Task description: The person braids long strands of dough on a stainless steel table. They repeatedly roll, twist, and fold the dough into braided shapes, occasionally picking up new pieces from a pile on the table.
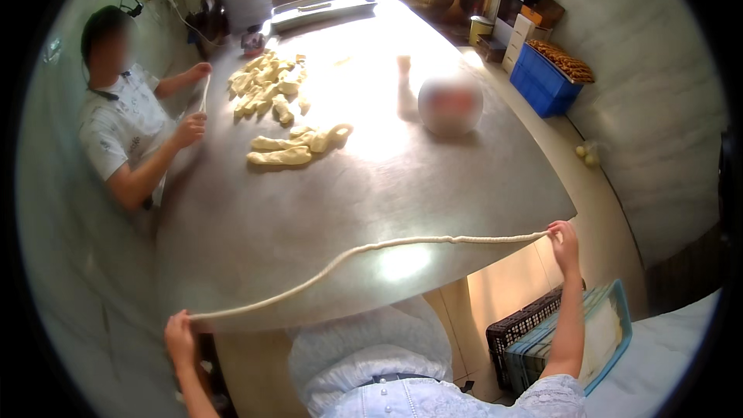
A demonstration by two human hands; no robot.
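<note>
A long, thin rope of dough (pixel 354 251) stretches between my two hands across the near part of a metal worktable (pixel 464 186). My left hand (pixel 180 334) pinches its left end at the table's near left corner. At the right, my right hand (pixel 564 247) grips the other end, raised just past the table's edge. The rope bends in a loose curve, and I cannot tell how much of it touches the tabletop. Farther up the table lie several thick dough strips (pixel 280 155), with a larger pile of dough pieces (pixel 267 84) behind them.
A person (pixel 133 122) at the left holds another dough strand. A blurred round object (pixel 450 105) stands on the table's right side. At the far end is a metal tray (pixel 325 10). Crates (pixel 522 331) stand low at my right; a blue bin (pixel 545 81) of twisted pastries is beyond.
</note>
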